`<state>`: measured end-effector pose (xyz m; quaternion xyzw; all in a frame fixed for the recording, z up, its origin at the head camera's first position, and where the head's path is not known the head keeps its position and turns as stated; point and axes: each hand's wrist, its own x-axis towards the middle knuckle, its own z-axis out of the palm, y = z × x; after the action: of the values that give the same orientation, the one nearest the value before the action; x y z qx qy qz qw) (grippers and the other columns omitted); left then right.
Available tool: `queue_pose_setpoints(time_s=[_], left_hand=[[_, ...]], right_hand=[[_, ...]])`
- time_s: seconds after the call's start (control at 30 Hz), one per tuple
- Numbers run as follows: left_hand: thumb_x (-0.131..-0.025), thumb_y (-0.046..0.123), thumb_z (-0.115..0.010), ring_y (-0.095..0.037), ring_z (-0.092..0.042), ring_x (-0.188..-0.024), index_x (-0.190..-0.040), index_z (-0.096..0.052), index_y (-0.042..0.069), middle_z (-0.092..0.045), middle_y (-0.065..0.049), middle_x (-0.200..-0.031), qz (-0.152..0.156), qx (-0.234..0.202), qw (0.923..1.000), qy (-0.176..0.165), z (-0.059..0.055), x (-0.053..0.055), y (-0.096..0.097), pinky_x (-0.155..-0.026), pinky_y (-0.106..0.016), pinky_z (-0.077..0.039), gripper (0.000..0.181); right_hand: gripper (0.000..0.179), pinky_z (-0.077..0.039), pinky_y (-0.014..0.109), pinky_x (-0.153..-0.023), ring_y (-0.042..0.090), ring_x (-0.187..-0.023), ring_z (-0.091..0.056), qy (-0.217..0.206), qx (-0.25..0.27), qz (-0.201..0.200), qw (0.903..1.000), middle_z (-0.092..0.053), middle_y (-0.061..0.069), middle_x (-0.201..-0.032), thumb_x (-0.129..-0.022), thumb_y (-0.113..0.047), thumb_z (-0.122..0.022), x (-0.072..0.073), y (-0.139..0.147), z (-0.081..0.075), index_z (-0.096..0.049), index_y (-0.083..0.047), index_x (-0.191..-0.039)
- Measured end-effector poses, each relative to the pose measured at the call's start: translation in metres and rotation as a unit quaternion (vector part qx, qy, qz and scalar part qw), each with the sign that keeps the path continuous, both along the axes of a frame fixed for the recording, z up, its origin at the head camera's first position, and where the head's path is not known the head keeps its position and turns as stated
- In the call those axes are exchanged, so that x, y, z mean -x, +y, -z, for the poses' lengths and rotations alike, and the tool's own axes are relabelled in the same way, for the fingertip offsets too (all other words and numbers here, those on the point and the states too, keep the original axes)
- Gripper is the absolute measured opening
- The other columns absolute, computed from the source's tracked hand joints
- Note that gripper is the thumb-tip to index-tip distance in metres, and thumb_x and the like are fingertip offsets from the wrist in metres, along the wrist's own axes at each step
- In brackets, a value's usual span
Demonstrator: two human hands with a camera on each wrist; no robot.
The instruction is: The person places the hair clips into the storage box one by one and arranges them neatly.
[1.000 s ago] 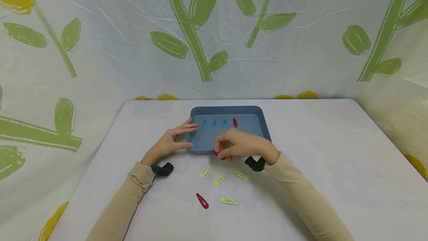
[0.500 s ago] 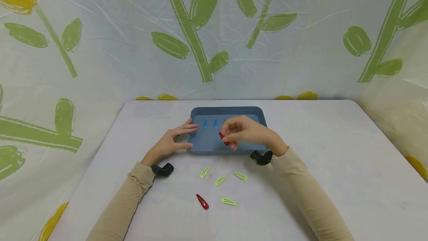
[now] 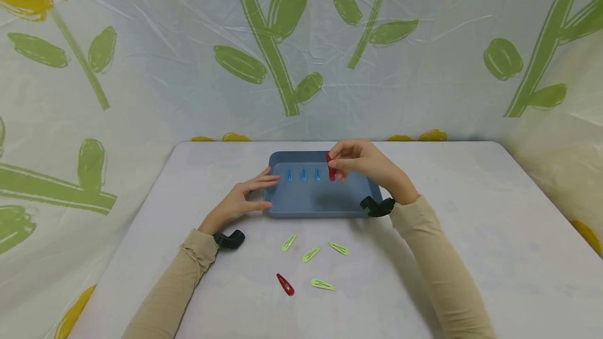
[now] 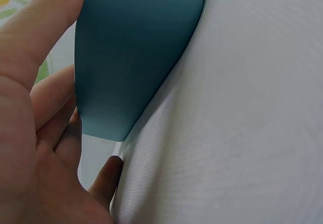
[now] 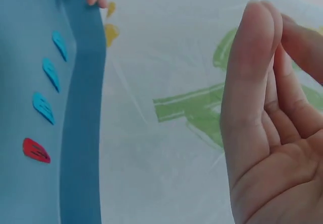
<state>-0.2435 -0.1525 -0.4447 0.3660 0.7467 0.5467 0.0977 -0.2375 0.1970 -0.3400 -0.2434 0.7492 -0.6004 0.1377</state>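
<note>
My right hand [image 3: 360,161] pinches a red snap hair clip [image 3: 328,159] over the back part of the blue tray [image 3: 301,213]. In the head view it overlaps another red clip [image 3: 332,177] lying in the tray; the right wrist view shows that lying red clip [image 5: 36,151] at the end of a row with three blue clips [image 5: 43,107]. Fingers hide the held clip from the right wrist camera. My left hand [image 3: 240,200] rests spread at the tray's left side, fingers over the rim and thumb near the front corner. The left wrist view shows those fingers against the tray's outer wall [image 4: 136,47].
In front of the tray, several light green hair clips [image 3: 322,284] and one red clip [image 3: 285,284] lie scattered on the white table [image 3: 447,255]. A flower-printed sheet [image 3: 165,67] hangs behind and beside the table.
My right hand has carried the red clip from the tray's front rim up and back to the right, over the end of the row. My left hand has stayed in place.
</note>
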Motion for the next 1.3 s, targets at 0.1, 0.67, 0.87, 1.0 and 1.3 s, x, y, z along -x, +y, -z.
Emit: queue_pose_setpoints(time_s=[0.1, 0.67, 0.87, 1.0, 1.3], left_hand=[[-0.084, -0.003, -0.077, -0.029, -0.013, -0.151, -0.139, -0.052, -0.008, -0.029, -0.023, -0.158, -0.001, 0.002, 1.0, 0.006, 0.009, 0.005, -0.001, -0.118, -0.059, -0.014, 0.061], [-0.085, 0.009, -0.079, -0.015, -0.015, -0.151, -0.142, -0.054, 0.001, -0.032, -0.014, -0.159, -0.002, 0.005, 0.9999, 0.015, 0.024, 0.014, -0.007, -0.119, -0.052, -0.017, 0.063], [-0.085, 0.002, -0.078, -0.018, -0.014, -0.151, -0.141, -0.054, 0.0, -0.033, -0.015, -0.158, -0.002, 0.003, 0.9999, 0.01, 0.021, 0.012, -0.005, -0.119, -0.052, -0.018, 0.062], [-0.085, -0.002, -0.077, -0.021, -0.012, -0.152, -0.141, -0.052, -0.003, -0.033, -0.019, -0.157, -0.004, 0.004, 0.9999, 0.009, 0.018, 0.01, -0.003, -0.119, -0.052, -0.017, 0.062], [-0.086, 0.0, -0.076, -0.029, -0.012, -0.152, -0.138, -0.053, -0.009, -0.036, -0.024, -0.154, 0.0, 0.003, 1.0, -0.006, -0.005, -0.002, 0.001, -0.12, -0.05, -0.018, 0.058]], right_hand=[[0.015, -0.059, 0.042, -0.069, 0.033, -0.068, -0.062, -0.004, 0.018, 0.022, 0.9996, -0.065, 0.017, -0.086, -0.095, -0.01, -0.068, 0.003, 0.004, -0.001, -0.065, 0.002, -0.103], [0.02, -0.058, 0.031, -0.073, 0.018, -0.07, -0.063, -0.062, 0.142, 0.136, 0.9785, -0.069, 0.009, -0.085, -0.095, -0.008, -0.068, 0.023, 0.022, 0.024, -0.064, 0.008, -0.106], [0.017, -0.058, 0.029, -0.074, 0.018, -0.071, -0.063, -0.078, 0.152, 0.155, 0.9731, -0.069, 0.008, -0.087, -0.095, -0.005, -0.066, 0.029, 0.025, 0.041, -0.064, 0.008, -0.106], [0.026, -0.058, 0.026, -0.074, 0.018, -0.074, -0.064, -0.075, 0.122, 0.171, 0.9748, -0.068, 0.007, -0.092, -0.096, -0.006, -0.065, 0.033, 0.026, 0.05, -0.06, 0.014, -0.113], [0.028, -0.059, 0.029, -0.073, 0.015, -0.071, -0.065, -0.065, 0.03, 0.197, 0.9778, -0.069, 0.011, -0.092, -0.097, -0.004, -0.062, 0.039, 0.026, 0.067, -0.059, 0.015, -0.118]])
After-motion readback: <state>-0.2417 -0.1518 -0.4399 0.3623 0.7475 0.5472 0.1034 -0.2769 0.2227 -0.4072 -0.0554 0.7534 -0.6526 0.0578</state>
